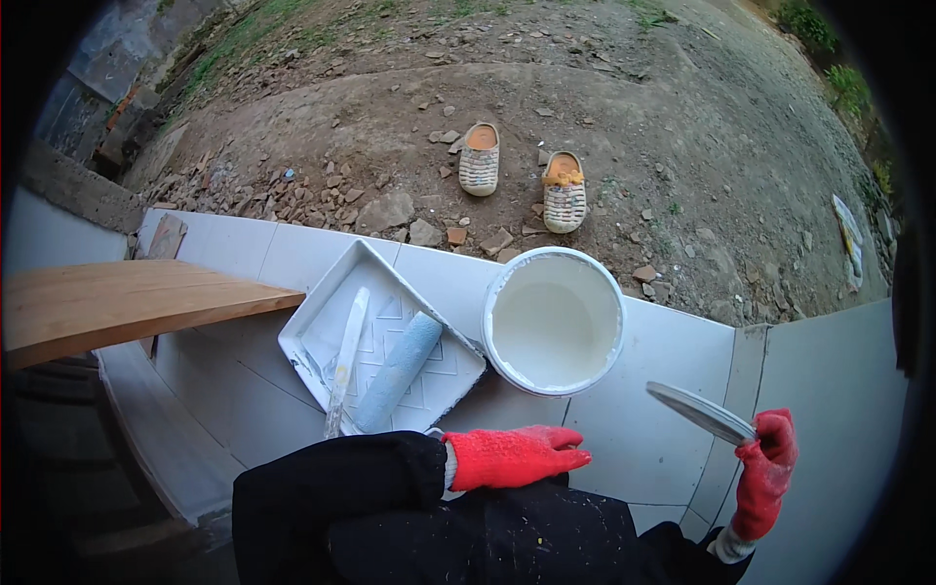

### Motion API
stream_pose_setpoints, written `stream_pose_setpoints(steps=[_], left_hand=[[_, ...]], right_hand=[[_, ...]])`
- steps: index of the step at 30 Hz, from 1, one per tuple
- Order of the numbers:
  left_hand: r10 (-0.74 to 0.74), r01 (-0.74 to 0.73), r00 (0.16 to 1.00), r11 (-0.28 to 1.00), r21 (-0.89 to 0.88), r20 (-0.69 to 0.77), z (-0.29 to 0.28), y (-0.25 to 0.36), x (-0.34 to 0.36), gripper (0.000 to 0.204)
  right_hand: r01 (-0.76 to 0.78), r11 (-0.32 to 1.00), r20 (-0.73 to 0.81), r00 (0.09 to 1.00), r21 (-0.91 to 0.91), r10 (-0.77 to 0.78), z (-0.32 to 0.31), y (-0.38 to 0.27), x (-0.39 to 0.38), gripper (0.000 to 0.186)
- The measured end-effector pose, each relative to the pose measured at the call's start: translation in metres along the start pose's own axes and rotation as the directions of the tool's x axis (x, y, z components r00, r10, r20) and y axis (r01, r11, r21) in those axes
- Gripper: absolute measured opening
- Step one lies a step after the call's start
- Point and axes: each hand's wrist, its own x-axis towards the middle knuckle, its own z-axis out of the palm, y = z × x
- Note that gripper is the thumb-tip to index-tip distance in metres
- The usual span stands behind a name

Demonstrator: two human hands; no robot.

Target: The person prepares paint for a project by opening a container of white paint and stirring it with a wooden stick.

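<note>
My right hand (766, 475), in a red glove, grips the edge of a round white bucket lid (697, 411) that is tilted in the air. My left hand (512, 457), also red-gloved, lies across my lap with its fingers stretched out, holding nothing. In front of it stands a white bucket (487, 327) of whitish paint (554, 327) without its lid. To the bucket's left, a white paint tray (322, 268) holds a pale blue roller (400, 370) and a paint-smeared stick-like tool (347, 361), whose kind I cannot make out.
A wooden plank (136, 302) juts in from the left above the white tiled ledge (653, 351). Beyond the ledge, two clogs (480, 171) stand on bare ground (634, 107) among broken stones (387, 211). A pale wall (829, 419) rises at the right.
</note>
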Motion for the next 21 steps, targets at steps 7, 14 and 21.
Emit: stream_pose_setpoints(steps=[7, 14, 21], left_hand=[[-0.037, 0.038, 0.999, 0.948, -0.315, 0.007, 0.02, -0.129, -0.121, 0.06], [-0.273, 0.062, 0.952, 0.612, -0.788, -0.137, 0.059, -0.163, -0.272, 0.051], [-0.325, 0.261, -0.023, 0.911, -0.319, -0.945, 0.039, -0.283, -0.306, 0.049]], right_hand=[[0.414, 0.737, 0.079, 0.893, -0.534, -0.444, 0.1, 0.094, -0.075, 0.025], [0.229, 0.874, 0.111, 0.973, -0.429, -0.2, 0.166, 0.106, -0.137, 0.026], [0.384, 0.909, 0.337, 0.887, -0.161, -0.315, 0.22, 0.047, -0.134, 0.024]])
